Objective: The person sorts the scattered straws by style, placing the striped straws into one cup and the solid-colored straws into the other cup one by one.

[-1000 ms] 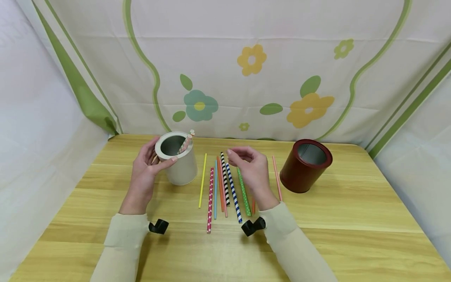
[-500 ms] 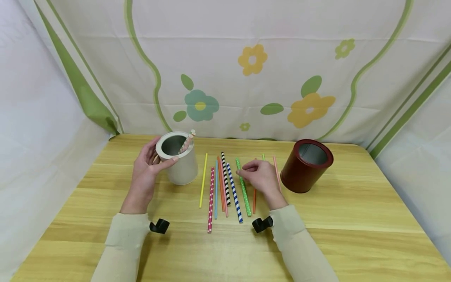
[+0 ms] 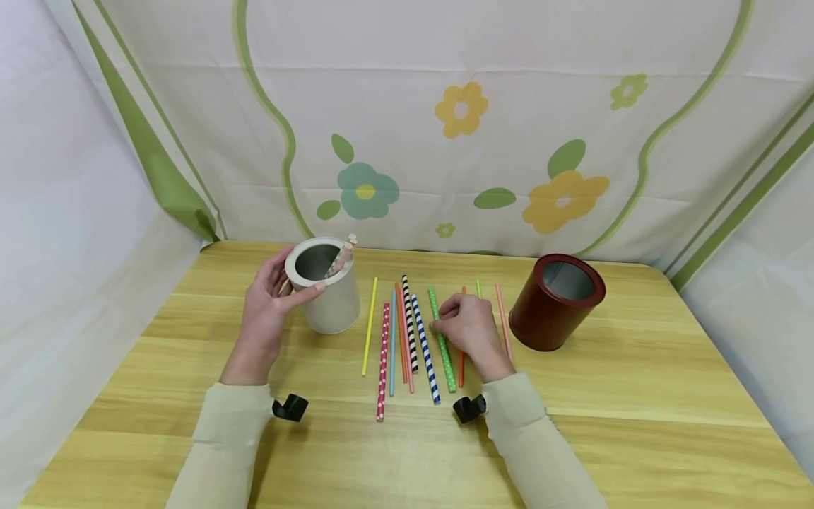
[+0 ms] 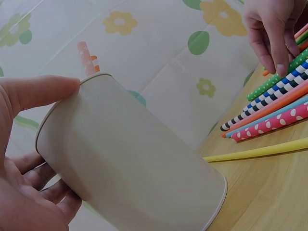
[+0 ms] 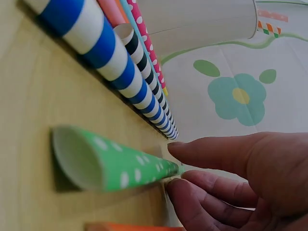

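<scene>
My left hand (image 3: 263, 318) grips a white can (image 3: 333, 304) near its rim, thumb across the front and fingers behind. Two patterned paper straws (image 4: 86, 60), one pink and one orange-striped, stick out of the can's mouth. My right hand (image 3: 470, 329) is down at a green paper straw with white dots (image 3: 445, 360), lying on the table. In the right wrist view, thumb and curled fingertips close around that straw's far part. Left of it lie a blue-striped straw (image 3: 427, 360) and a black-striped straw (image 3: 410, 325).
A dark red can (image 3: 553, 311) stands at the right. More straws lie on the wooden table (image 3: 636, 424): pink dotted (image 3: 382, 367), yellow (image 3: 369, 332), light blue (image 3: 392, 353), orange and pink among them. Behind hangs a flowered curtain (image 3: 407, 106).
My right hand has moved right and down, from above the black-striped straw to the green dotted straw. My left hand keeps its grip on the white can.
</scene>
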Action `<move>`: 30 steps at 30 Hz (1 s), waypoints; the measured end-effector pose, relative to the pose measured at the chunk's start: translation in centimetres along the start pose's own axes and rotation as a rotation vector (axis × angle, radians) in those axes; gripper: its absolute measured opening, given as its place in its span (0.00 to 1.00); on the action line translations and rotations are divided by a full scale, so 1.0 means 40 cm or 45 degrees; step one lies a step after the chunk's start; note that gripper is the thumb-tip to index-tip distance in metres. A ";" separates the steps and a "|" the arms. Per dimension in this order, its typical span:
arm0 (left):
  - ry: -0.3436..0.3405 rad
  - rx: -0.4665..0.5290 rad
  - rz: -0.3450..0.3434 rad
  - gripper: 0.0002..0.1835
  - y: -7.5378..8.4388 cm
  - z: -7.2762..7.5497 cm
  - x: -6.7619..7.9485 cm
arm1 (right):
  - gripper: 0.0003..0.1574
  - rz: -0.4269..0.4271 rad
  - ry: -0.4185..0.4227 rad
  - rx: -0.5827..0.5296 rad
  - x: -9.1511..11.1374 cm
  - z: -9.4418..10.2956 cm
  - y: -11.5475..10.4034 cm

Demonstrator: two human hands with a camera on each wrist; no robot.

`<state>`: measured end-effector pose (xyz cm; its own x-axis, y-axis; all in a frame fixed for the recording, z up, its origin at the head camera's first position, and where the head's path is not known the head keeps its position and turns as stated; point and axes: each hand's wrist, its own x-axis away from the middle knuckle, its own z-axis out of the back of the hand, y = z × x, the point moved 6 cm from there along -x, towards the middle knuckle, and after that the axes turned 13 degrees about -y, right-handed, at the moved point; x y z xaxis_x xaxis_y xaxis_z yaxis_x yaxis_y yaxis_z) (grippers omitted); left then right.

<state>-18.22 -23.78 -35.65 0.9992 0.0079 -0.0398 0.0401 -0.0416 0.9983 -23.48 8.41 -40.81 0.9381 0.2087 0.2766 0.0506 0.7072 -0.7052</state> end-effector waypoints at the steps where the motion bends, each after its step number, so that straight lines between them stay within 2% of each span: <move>1: 0.000 0.001 0.002 0.47 0.000 -0.001 0.000 | 0.14 0.001 0.002 0.004 0.001 -0.001 -0.001; 9: 0.004 0.011 0.004 0.47 0.001 -0.002 0.000 | 0.11 -0.023 0.012 0.038 -0.001 -0.006 -0.003; 15: 0.002 0.005 0.002 0.47 -0.001 0.000 -0.001 | 0.18 -0.027 -0.005 0.028 -0.006 -0.005 0.001; 21: -0.002 0.005 0.003 0.48 -0.001 0.000 0.000 | 0.23 -0.012 0.012 -0.125 -0.003 0.016 0.005; 30: -0.005 0.000 0.003 0.47 -0.003 0.000 -0.002 | 0.21 0.047 0.061 -0.321 0.010 0.058 -0.005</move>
<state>-18.32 -23.79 -35.78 0.9993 0.0043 -0.0379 0.0381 -0.0419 0.9984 -23.93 9.93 -39.03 0.9558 0.1944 0.2205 0.0944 0.5074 -0.8565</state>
